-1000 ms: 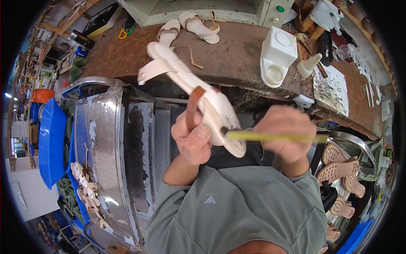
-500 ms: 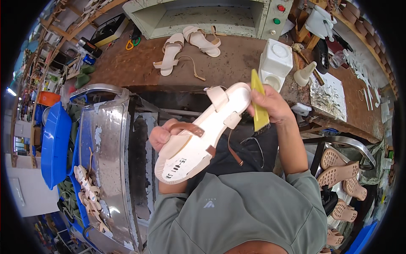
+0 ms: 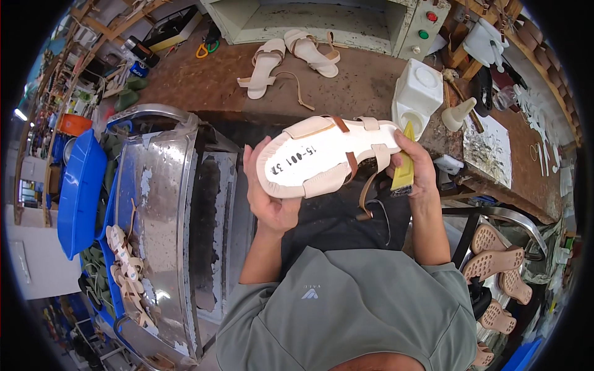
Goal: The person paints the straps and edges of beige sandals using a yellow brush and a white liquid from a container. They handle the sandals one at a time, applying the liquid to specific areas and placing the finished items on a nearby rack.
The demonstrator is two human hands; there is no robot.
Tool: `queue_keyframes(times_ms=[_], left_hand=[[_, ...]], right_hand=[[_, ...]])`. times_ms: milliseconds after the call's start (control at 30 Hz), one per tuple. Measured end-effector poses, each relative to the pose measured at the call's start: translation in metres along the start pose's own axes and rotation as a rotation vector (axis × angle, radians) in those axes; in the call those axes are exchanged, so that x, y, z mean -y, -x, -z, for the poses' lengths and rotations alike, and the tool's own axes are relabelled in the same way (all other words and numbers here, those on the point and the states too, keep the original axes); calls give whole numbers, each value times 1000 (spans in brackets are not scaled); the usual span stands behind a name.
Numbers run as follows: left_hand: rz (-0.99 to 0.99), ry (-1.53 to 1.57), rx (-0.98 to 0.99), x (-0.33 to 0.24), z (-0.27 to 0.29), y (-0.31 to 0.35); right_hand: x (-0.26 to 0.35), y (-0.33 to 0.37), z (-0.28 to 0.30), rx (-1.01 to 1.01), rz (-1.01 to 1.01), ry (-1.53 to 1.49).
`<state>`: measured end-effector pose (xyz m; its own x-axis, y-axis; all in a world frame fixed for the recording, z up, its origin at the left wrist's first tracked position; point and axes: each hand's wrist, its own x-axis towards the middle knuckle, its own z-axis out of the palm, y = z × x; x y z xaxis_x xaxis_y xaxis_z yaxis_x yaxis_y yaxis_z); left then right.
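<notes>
A beige sandal (image 3: 312, 159) with brown straps is held up in front of me, its white underside with dark markings turned upward. My left hand (image 3: 272, 207) is closed around its toe end, thumb under the near edge. At the narrow heel end, my right hand (image 3: 422, 167) grips a flat yellow brush (image 3: 403, 173) with a dark, bristly lower edge. The right fingers also touch the heel, though partly hidden. A loose brown strap (image 3: 365, 195) hangs below the sandal. Just beyond my right hand stands a white plastic container (image 3: 421, 86) with an open cup at its front.
Two beige sandals (image 3: 263, 71) lie on the brown workbench (image 3: 204, 86), before a pale green metal box (image 3: 315, 28). A cone-shaped nozzle bottle (image 3: 459, 114) stands at right. Metal-framed racks flank me, with soles (image 3: 493, 264) on the right and a blue basin (image 3: 80, 195) on the left.
The sandal has turned from a steep slant to nearly level, toe at left. My left hand has shifted to cup its toe end. The brush in my right hand has moved slightly right and down.
</notes>
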<state>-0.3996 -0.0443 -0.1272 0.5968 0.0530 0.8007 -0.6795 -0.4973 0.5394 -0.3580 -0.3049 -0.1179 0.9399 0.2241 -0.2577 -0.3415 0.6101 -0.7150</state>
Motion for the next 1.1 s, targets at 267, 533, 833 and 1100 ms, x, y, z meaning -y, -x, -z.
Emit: queue_keyframes(times_ms=[267, 533, 833, 1100], left_hand=[[-69, 202, 166, -30, -11, -11], [-157, 4, 280, -40, -18, -21], [-213, 76, 402, -39, -22, -16], [-61, 305, 381, -39, -22, -3]], right_hand=[[-6, 7, 17, -42, -7, 260], [38, 39, 13, -49, 651, 253], [22, 57, -50, 673, 1358, 1100], [24, 59, -44, 689, 1327, 998]])
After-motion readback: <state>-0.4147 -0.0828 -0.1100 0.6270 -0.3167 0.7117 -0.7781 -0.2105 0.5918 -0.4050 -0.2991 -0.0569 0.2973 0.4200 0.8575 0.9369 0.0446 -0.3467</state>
